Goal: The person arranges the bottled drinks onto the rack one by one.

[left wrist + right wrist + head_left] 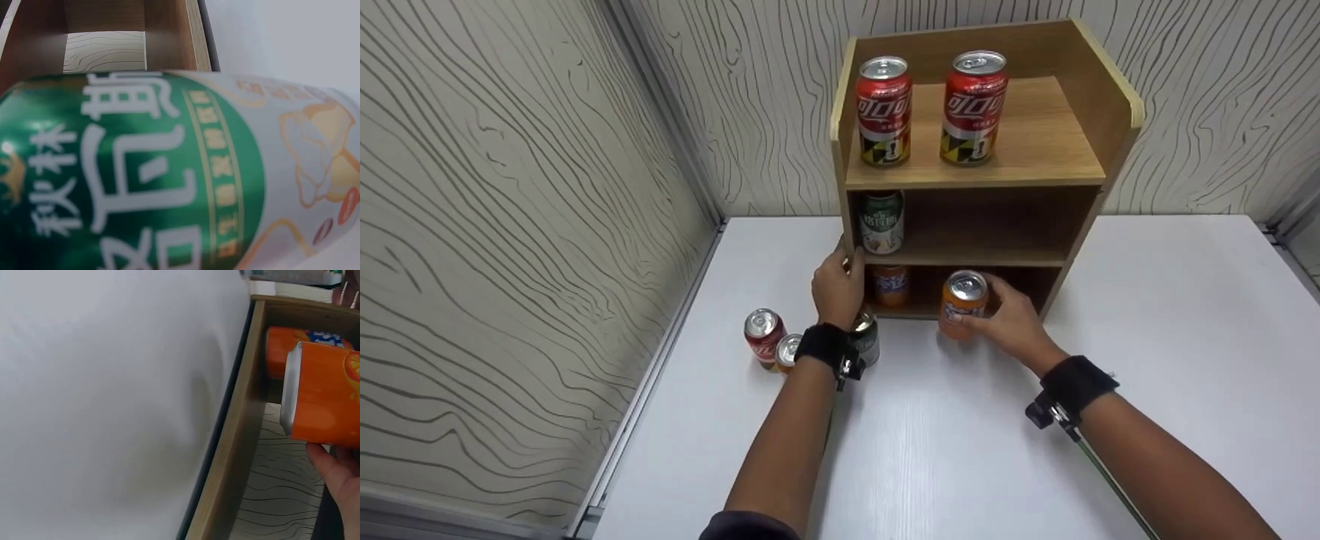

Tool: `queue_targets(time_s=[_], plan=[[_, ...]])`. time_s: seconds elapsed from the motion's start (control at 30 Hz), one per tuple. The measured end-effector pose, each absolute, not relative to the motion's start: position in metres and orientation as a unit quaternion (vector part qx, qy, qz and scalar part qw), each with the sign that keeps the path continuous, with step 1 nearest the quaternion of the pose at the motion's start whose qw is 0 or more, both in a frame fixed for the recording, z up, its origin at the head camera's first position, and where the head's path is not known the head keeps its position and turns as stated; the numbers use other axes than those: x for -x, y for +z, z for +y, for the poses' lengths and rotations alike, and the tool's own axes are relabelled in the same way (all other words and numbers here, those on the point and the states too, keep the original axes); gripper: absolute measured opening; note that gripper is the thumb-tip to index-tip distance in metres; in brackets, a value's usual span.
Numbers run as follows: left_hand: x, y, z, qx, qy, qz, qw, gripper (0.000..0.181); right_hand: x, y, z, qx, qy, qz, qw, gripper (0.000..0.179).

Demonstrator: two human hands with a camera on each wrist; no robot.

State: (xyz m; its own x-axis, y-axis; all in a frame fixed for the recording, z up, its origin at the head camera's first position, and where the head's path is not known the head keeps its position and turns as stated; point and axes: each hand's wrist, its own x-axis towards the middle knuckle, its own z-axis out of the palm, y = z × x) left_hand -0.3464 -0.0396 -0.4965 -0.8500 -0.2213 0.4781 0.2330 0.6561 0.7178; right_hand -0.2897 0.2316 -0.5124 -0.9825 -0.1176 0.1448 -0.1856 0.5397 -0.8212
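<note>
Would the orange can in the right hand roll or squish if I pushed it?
On its side, that orange can would probably roll: its wall is round. Its smooth visible wall shows no dents, so a gentle push probably wouldn't squish it.

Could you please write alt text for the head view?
A right hand holds an orange can at the bottom compartment of a wooden shelf unit; the left hand grips its side. Two red cans stand on top.

both arms [780,442] forward, right fingers [1000,289] curled
</note>
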Motion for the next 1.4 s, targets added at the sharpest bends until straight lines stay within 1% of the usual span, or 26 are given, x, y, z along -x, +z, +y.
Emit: queue_targets(time_s=[0.23, 0.53, 0.7, 0.87, 1.2, 1.4], plan=[[0.347, -0.496, -0.040, -0.005, -0.415, -0.869, 0.269, 0.035, 0.309, -0.519, 0.231, -0.083, 0.472, -0.877, 0.022, 0.094], [0.345, -0.496, -0.038, -0.010, -0.420, -0.869, 0.263, 0.033, 0.325, -0.520, 0.232, -0.069, 0.481, -0.874, 0.002, 0.090], [0.345, -0.496, -0.037, -0.011, -0.420, -0.870, 0.258, 0.035, 0.332, -0.519, 0.230, -0.070, 0.477, -0.876, 0.005, 0.087], [0.346, -0.495, -0.039, -0.004, -0.417, -0.869, 0.267, 0.035, 0.339, -0.520, 0.226, -0.082, 0.486, -0.870, 0.017, 0.084], [0.346, -0.497, -0.040, -0.017, -0.419, -0.873, 0.248, 0.036, 0.349, -0.527, 0.223, -0.076, 0.522, -0.850, 0.004, 0.086], [0.348, -0.496, -0.039, -0.014, -0.416, -0.873, 0.255, 0.039, 0.356, -0.530, 0.223, -0.074, 0.540, -0.838, -0.003, 0.086]])
